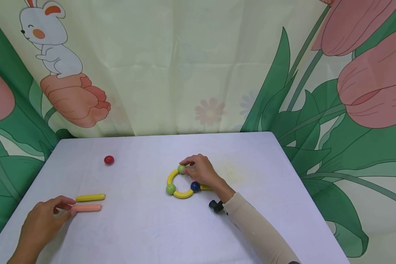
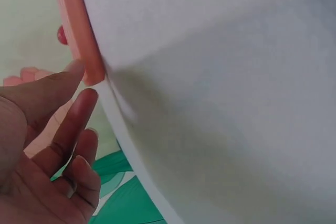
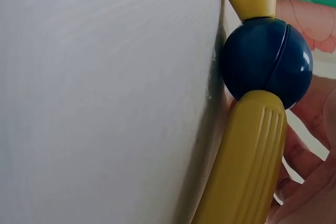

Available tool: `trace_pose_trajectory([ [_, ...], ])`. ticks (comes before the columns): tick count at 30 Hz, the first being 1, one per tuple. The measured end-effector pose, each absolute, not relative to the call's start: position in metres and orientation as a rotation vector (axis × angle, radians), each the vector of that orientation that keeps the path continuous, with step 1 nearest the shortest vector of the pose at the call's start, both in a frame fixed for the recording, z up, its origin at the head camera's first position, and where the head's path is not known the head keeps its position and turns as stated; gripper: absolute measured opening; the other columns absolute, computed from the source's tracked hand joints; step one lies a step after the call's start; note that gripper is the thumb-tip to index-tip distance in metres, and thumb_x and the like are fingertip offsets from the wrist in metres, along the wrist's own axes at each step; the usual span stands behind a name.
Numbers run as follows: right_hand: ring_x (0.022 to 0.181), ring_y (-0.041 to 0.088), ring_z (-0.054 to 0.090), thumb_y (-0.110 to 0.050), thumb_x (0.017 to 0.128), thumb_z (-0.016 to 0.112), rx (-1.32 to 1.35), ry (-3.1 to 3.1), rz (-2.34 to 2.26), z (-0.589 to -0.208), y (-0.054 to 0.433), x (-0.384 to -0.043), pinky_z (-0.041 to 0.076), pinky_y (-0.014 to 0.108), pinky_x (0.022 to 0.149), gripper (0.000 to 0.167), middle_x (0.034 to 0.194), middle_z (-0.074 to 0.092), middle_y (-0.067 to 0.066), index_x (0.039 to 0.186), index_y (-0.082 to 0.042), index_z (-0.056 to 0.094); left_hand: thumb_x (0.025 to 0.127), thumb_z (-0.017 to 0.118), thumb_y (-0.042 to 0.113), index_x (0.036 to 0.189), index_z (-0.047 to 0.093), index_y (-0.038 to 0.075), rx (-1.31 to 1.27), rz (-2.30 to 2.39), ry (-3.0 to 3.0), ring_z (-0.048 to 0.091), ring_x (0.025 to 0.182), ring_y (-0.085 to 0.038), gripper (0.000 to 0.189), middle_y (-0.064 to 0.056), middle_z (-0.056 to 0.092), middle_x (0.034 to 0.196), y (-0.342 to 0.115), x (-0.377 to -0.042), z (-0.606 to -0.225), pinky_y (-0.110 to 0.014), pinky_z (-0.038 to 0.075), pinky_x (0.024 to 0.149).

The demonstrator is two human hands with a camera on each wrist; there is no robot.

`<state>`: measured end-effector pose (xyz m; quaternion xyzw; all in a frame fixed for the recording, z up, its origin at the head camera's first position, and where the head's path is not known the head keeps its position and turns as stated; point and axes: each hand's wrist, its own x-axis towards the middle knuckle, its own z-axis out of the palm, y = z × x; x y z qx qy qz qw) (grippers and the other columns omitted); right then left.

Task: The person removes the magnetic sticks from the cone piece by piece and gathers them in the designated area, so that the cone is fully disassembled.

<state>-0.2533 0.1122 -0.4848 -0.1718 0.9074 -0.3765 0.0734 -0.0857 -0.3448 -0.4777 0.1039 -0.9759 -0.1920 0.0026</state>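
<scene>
At the left of the table, my left hand (image 1: 43,222) pinches the near end of a salmon-coloured rod (image 1: 88,208) between thumb and fingers; the other fingers curl loosely below in the left wrist view. A yellow rod (image 1: 90,197) lies just beyond it. My right hand (image 1: 202,171) holds a light green ball (image 1: 181,169) at the top of a curved chain of toy pieces. From that ball run a yellow curved piece (image 1: 171,178), a second green ball (image 1: 170,189), another yellow curve (image 1: 183,194) and a dark blue ball (image 3: 266,61). A further yellow piece (image 3: 241,156) joins the blue ball, partly hidden under my wrist.
A red ball (image 1: 109,160) sits toward the back left of the white table (image 1: 145,227). A printed curtain (image 1: 151,66) hangs behind the table's back edge. A small black device (image 1: 216,206) is at my right wrist, by the sleeve (image 1: 260,227).
</scene>
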Motion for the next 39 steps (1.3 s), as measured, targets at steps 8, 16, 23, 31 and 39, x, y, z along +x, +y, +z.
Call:
trace_pose_trajectory([
  [8, 0.114, 0.021, 0.063, -0.02, 0.095, 0.082, -0.542, 2.724, -1.146, -0.481, 0.117, -0.25, 0.052, 0.04, 0.096, 0.031, 0.119, 0.077, -0.003, 0.125, -0.022, 0.079, 0.085, 0.086, 0.009, 0.119, 0.071, 0.001, 0.306, -0.574, -2.964, 0.055, 0.094, -0.041, 0.038, -0.027, 0.074, 0.107, -0.325, -0.083, -0.463, -0.058, 0.05, 0.071],
  [16, 0.111, 0.019, 0.064, -0.022, 0.095, 0.082, -0.558, 2.763, -1.143, -0.475, 0.128, -0.24, 0.052, 0.04, 0.092, 0.031, 0.117, 0.077, -0.003, 0.126, -0.023, 0.079, 0.086, 0.088, 0.015, 0.117, 0.075, 0.009, 0.18, -0.68, -2.886, 0.054, 0.102, -0.033, 0.034, -0.016, 0.076, 0.108, -0.274, -0.095, -0.448, -0.043, 0.052, 0.073],
  [23, 0.108, 0.02, 0.065, -0.03, 0.095, 0.082, -0.584, 2.81, -1.141, -0.471, 0.139, -0.228, 0.051, 0.04, 0.089, 0.029, 0.112, 0.081, -0.002, 0.123, -0.021, 0.08, 0.084, 0.091, 0.015, 0.113, 0.078, 0.016, -0.083, -0.769, -2.794, 0.057, 0.102, -0.023, 0.031, -0.005, 0.078, 0.103, -0.212, -0.118, -0.448, -0.044, 0.05, 0.082],
  [31, 0.108, 0.018, 0.066, -0.016, 0.089, 0.087, -0.528, 2.835, -1.108, -0.466, 0.158, -0.209, 0.053, 0.038, 0.091, 0.034, 0.112, 0.08, -0.005, 0.121, -0.025, 0.08, 0.083, 0.093, 0.019, 0.112, 0.079, 0.024, -0.289, -0.911, -2.832, 0.057, 0.103, -0.014, 0.032, 0.009, 0.076, 0.102, -0.15, -0.138, -0.462, -0.037, 0.054, 0.085],
  [39, 0.103, 0.015, 0.065, -0.013, 0.087, 0.087, -0.529, 2.851, -1.108, -0.471, 0.176, -0.198, 0.052, 0.04, 0.091, 0.032, 0.109, 0.08, -0.008, 0.117, -0.023, 0.082, 0.08, 0.095, 0.022, 0.106, 0.081, 0.023, -0.465, -0.969, -2.819, 0.056, 0.1, -0.013, 0.03, 0.009, 0.078, 0.099, -0.105, -0.159, -0.474, -0.034, 0.052, 0.084],
])
